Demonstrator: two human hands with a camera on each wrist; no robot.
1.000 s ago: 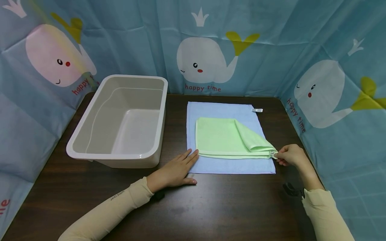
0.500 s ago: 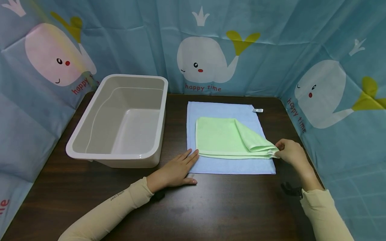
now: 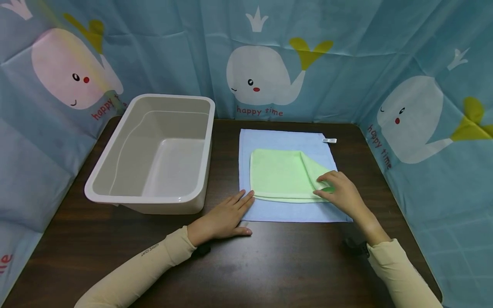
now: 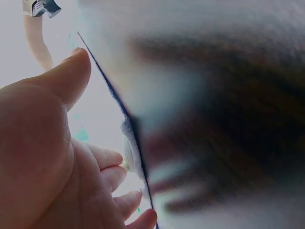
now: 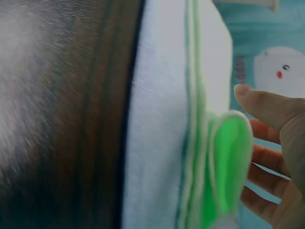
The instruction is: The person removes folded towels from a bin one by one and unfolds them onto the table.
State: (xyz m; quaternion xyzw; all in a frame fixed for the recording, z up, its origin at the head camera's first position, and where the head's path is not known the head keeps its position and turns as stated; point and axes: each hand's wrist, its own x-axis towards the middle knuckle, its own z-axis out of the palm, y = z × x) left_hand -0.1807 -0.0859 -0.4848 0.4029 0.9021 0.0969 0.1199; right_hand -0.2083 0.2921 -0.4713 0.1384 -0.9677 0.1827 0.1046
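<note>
A green towel (image 3: 277, 173) lies folded on top of a blue towel (image 3: 269, 211) on the table. Its right front corner is turned over into a raised flap (image 5: 233, 157). My left hand (image 3: 223, 218) rests on the table with straight fingers, their tips on the left edge of the blue towel, touching or close to the green one's front left corner. Over the green flap is my right hand (image 3: 340, 192), thumb and fingers spread apart. In the right wrist view, its thumb and fingers (image 5: 267, 152) stand around or beside the flap without pinching it. The hand hides the green towel's right end.
A grey plastic basin (image 3: 154, 149) stands on the left of the dark wooden table (image 3: 269, 265). The blue towel's white label (image 3: 329, 140) sticks out at its back right. A curtain with whales (image 3: 262, 77) hangs behind the table and along both sides.
My right hand has let go of the green towel's front right corner and moved left over the flap. The left hand and both towels look unmoved, apart from what the right hand hides.
</note>
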